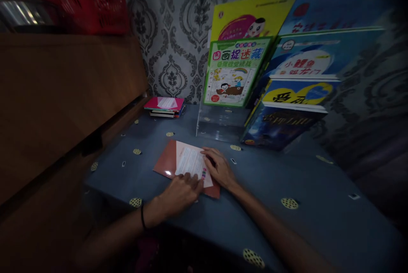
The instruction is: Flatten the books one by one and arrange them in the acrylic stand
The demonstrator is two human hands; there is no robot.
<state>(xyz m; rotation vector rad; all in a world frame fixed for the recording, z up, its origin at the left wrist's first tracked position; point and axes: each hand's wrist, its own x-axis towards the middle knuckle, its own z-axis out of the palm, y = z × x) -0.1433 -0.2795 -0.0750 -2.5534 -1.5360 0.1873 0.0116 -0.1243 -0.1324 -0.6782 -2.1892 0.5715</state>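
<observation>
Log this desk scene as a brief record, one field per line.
Left hand: fingers curled, touching the printed sheet
Right hand: fingers at the sheet's right edge
Under the sheet: reddish-brown cover
Surface: dark blue-grey patterned tabletop
Back left: stacked books, pink cover uppermost
Back right: clear stand holding upright books

Booklet (165,160) on table (306,230), paper sheet (188,160) on booklet; left hand (180,194) on the sheet's near edge, right hand (220,170) on its right edge. Book stack (164,107) behind, leftward; display rack (219,130) holding books (237,73) behind, rightward. Cabinet (63,94) left of table, basket (106,5) atop it.
</observation>
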